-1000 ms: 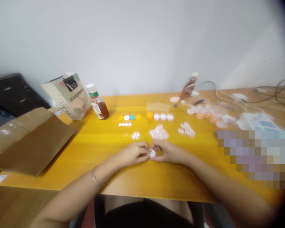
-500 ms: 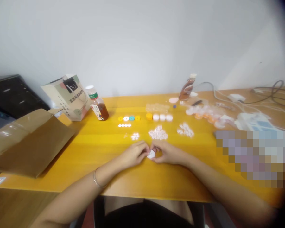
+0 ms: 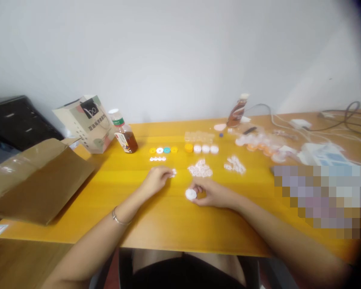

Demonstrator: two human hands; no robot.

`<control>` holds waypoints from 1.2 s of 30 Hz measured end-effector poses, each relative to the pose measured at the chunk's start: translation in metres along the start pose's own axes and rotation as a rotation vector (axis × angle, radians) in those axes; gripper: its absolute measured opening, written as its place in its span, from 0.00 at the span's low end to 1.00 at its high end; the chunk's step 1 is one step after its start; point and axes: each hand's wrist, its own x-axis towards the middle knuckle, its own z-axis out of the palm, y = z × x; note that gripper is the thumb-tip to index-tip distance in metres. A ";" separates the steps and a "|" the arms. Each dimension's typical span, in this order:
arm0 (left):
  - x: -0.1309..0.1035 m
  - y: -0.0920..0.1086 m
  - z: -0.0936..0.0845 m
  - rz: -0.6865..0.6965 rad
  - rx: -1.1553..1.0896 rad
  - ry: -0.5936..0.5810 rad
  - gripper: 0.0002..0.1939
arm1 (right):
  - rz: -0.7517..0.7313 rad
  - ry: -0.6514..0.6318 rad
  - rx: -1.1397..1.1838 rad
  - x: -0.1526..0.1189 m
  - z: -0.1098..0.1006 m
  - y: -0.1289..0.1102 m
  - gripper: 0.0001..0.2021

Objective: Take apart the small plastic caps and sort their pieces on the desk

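A round white disc point(image 3: 191, 194) is held between the thumb and fingers of my right hand point(image 3: 209, 192), just above the table. My left hand point(image 3: 158, 178) reaches to a small group of white pieces point(image 3: 174, 172), its fingertips pinched at their left edge; whether it grips one is too small to tell. Behind my right hand lies a pile of small white pieces point(image 3: 200, 168), with a smaller pile point(image 3: 235, 165) to its right. Yellow, white and teal round caps point(image 3: 167, 150) stand in a row, small white pieces point(image 3: 158, 159) before them.
An orange cap point(image 3: 189, 148) and white caps point(image 3: 206, 149) line up farther back. At left are an open cardboard box point(image 3: 48, 184), a paper bag point(image 3: 92, 124) and a bottle point(image 3: 124, 134). Another bottle point(image 3: 237, 111), cables and plastic-wrapped items point(image 3: 264, 145) lie at right.
My left hand has left the white disc and moved left and forward to the small white pieces. My right hand stays in place, still holding the disc.
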 end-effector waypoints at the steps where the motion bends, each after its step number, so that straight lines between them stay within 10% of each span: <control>1: 0.000 0.000 0.001 0.009 0.003 -0.008 0.07 | 0.000 -0.001 0.000 0.000 0.000 0.000 0.07; 23: -0.002 0.005 0.007 0.145 -0.038 0.111 0.09 | -0.020 0.003 0.001 -0.001 0.001 0.001 0.07; 29: -0.016 0.041 0.010 0.431 -0.095 -0.101 0.10 | -0.051 0.025 0.033 0.000 0.002 0.001 0.06; 36: -0.017 0.036 0.024 0.406 -0.079 -0.140 0.09 | -0.060 -0.001 0.040 0.001 0.002 0.006 0.07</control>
